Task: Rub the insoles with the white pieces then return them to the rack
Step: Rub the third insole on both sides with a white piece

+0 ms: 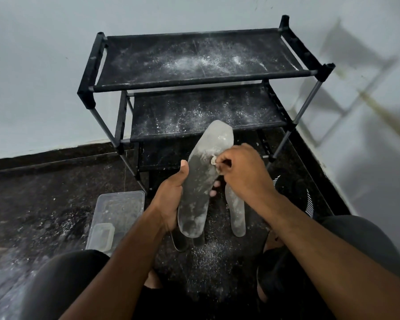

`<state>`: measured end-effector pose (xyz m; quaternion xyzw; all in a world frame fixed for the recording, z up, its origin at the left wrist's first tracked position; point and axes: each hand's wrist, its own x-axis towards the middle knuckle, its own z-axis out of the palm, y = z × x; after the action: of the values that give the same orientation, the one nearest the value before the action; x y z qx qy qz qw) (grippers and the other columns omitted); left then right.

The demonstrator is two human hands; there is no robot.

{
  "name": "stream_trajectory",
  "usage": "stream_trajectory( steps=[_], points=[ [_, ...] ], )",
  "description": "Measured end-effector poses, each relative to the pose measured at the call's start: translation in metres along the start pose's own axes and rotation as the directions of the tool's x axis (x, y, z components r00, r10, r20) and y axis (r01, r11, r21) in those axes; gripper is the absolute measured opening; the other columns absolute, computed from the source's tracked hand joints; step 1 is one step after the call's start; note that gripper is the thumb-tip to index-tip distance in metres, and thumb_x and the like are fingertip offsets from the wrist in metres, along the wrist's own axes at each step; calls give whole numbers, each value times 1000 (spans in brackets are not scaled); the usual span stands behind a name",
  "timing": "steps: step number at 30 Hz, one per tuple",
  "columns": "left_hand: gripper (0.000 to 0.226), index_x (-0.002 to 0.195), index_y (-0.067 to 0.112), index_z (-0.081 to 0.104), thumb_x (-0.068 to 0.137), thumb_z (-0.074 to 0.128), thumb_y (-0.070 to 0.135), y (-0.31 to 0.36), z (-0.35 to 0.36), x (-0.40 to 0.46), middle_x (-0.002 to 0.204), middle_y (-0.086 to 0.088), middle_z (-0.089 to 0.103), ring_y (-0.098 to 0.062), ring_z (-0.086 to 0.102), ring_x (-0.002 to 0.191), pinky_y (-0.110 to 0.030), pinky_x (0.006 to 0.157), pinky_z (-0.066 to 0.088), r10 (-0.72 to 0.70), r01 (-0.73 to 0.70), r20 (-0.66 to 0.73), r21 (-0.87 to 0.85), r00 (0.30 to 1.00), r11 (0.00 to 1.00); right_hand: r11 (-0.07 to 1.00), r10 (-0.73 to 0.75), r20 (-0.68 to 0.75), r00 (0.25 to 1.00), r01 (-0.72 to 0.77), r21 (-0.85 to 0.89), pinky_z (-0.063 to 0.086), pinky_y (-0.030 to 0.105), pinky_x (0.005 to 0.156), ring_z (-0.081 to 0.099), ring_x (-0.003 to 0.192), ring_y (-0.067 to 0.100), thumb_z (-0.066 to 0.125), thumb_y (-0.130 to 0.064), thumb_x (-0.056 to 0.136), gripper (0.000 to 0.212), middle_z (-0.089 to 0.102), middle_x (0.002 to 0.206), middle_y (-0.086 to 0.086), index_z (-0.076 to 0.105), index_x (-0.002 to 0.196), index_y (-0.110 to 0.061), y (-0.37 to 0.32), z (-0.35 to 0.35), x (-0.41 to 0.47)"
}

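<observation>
Head view looks down on a person seated low on the floor, with the left hand [171, 199] wrapped around the lower half of a grey insole [203, 181], thumb along its left edge at about nine o'clock and fingertips showing past the right edge. The right hand [238, 172] has its fingers curled together, pinching a small white piece [213, 160] against the insole's right edge near three o'clock. A second insole [237, 213] lies flat on the floor at about five o'clock from the held one, and another dark sole shape peeks out beneath it. The rack [201, 79] stands at twelve o'clock, its tiers bare of insoles. The likely trouble is the white piece: it looks small and crumbly, so heavy pressure could break it or let it slip from the pinch, and rubbing so near the edge could send it off the side. The insole seems thin and flexible, held only at its lower half, so the free toe end may bend away and leave patches unrubbed. Loose powder could also fall onto the floor. The insole is long, round-ended and matt, smeared with chalky streaks; the rack has black fabric shelves on metal tubes, dusted white; a clear plastic box [118, 215] sits at eight o'clock on speckled dark stone.
</observation>
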<state>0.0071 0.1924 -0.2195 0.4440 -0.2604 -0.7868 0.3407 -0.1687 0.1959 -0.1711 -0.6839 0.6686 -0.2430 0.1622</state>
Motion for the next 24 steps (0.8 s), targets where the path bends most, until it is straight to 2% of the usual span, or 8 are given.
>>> stream_trajectory(
  steps=[3,5,9,11,14,16,19,24],
  points=[
    [67,130,1,66,101,47,58,1,2,-3,115,-20,71,-29,69,94,-46,95,54,19,-18,-36,21,999,1000,996,-92,116,989,89,28,38,10,71,45,82,-2,69,-16,88,8,61,86,-10,74,85,-21,-6,9,-6],
    [67,134,2,64,101,49,58,0,3,-2,123,-24,65,-32,64,103,-54,106,45,25,-25,-40,22,999,999,992,-125,173,977,121,31,48,22,77,52,82,3,70,-16,87,8,61,87,-8,75,85,-21,-6,13,-8],
    [69,131,1,66,102,43,59,3,0,0,124,-21,70,-32,69,106,-47,98,51,57,-52,-63,78,996,996,999,-50,29,998,51,-5,45,21,72,49,80,5,69,-8,87,11,62,84,-5,74,80,-16,4,2,3],
    [69,127,1,68,101,45,60,3,-1,0,121,-22,69,-33,68,101,-48,96,52,61,-56,-71,73,996,996,997,-79,115,990,76,31,47,19,72,52,80,3,69,-8,87,9,62,87,-4,74,84,-15,-1,4,-2],
    [68,130,0,66,103,44,58,2,1,-1,124,-28,63,-37,60,106,-57,107,45,58,-56,-89,34,994,998,989,-144,300,943,126,79,56,30,78,61,81,8,71,-8,86,10,65,91,-3,76,89,-16,-12,14,-12],
    [67,127,1,67,102,44,58,2,1,-1,117,-24,67,-33,64,97,-52,96,53,62,-59,-87,42,994,997,996,-81,264,961,67,62,57,28,76,63,77,7,72,-8,86,11,68,90,-3,76,89,-18,-7,9,-7],
    [64,118,3,71,102,43,58,3,0,0,101,-15,74,-24,70,82,-39,76,59,65,-60,-71,71,995,996,1000,-18,100,995,16,26,56,27,70,62,72,8,70,-9,87,11,67,87,-2,77,84,-18,1,2,2],
    [64,124,2,70,103,45,57,-1,-1,1,119,-25,66,-36,62,102,-55,103,48,61,-58,-88,36,994,998,999,-48,312,949,39,34,59,30,68,64,71,9,70,-8,84,13,69,84,-2,76,85,-19,-10,16,-11]
  ],
)
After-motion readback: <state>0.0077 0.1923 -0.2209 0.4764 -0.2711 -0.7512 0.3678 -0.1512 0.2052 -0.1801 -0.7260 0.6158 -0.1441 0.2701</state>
